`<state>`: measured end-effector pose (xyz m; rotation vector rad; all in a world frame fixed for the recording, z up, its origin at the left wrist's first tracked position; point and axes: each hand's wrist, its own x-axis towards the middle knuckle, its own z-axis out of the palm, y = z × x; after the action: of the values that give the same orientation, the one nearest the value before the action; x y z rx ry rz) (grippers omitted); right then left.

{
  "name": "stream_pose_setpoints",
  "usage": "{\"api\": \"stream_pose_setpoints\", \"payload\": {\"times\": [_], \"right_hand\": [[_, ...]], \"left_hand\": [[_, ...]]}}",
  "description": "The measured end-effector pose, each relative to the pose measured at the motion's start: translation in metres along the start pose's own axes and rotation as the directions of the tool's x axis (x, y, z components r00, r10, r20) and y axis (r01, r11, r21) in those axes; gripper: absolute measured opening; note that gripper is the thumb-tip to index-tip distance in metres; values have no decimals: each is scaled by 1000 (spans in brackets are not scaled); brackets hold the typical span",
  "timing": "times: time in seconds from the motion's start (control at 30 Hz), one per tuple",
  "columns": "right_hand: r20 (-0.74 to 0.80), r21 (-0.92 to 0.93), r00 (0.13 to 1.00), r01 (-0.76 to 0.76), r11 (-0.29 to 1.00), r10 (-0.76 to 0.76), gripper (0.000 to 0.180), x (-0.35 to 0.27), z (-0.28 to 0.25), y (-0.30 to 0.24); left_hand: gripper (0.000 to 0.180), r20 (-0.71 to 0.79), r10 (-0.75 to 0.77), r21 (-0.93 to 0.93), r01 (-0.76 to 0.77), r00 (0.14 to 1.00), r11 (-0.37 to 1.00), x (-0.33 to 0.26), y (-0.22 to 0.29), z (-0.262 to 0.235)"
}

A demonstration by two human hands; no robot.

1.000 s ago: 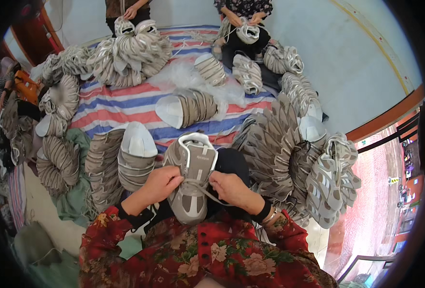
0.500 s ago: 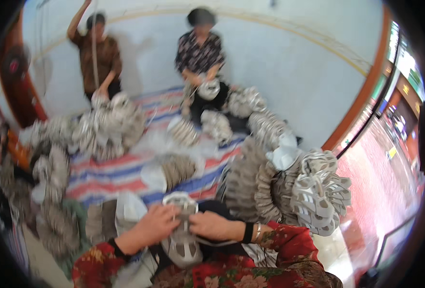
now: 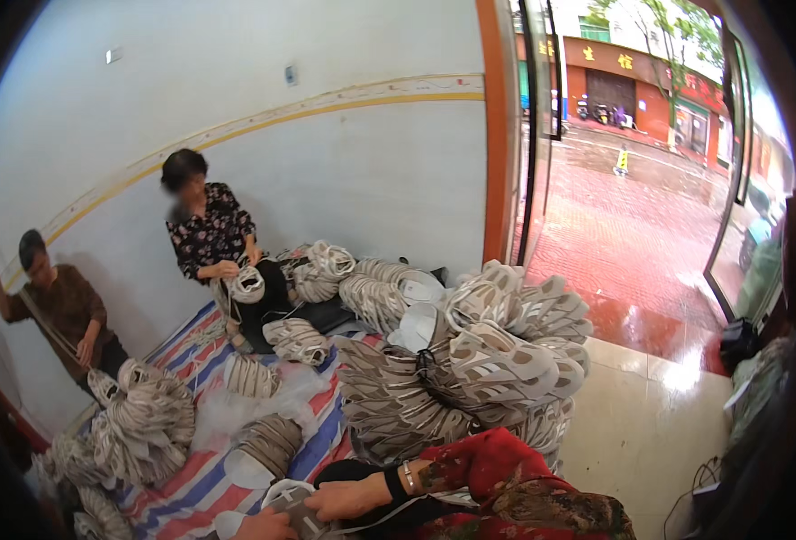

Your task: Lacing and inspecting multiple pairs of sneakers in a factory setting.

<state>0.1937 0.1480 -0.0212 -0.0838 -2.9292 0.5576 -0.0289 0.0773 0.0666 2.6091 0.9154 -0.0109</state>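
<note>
A grey and white shoe upper (image 3: 295, 506) lies in front of me at the lower edge of the view. My right hand (image 3: 353, 498), with a black band and a bracelet at the wrist, has its fingers closed on the upper's right side. A pale lace (image 3: 398, 513) trails away from beneath that hand. My left hand (image 3: 265, 525) grips the upper from the left, partly cut off by the picture's edge. Just beyond it lies a nested stack of brown-grey uppers (image 3: 267, 447). A large bundle of uppers (image 3: 497, 360), tied with black cord, rises right of my hands.
A striped sheet (image 3: 178, 483) covers the floor under several more bundles (image 3: 146, 418). Against the wall, one person (image 3: 209, 225) handles a shoe upper; another (image 3: 60, 306) at the left has an arm raised. Right of the bundles, tiles (image 3: 623, 432) lead to an open glass door (image 3: 731, 225).
The view has swung right and up, so the doorway shows more and my hands sit lower in the picture. Both hands stay on the shoe upper; a lace now shows by the right one.
</note>
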Motion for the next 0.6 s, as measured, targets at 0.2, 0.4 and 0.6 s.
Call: {"api": "stream_pose_setpoints", "payload": {"times": [0.2,0.4,0.6], "right_hand": [[-109,55,994,10,998,-4,12,-15,-6,-3],[-273,-81,947,155,985,-172,17,-25,-9,-8],[-256,386,957,-29,922,137,21,-22,-14,-17]], "left_hand": [[26,100,-286,239,256,953,937,21,-3,30],[32,100,-791,-913,371,604,168,29,-50,27],[29,151,-702,-880,418,696,225,81,20,13]]}}
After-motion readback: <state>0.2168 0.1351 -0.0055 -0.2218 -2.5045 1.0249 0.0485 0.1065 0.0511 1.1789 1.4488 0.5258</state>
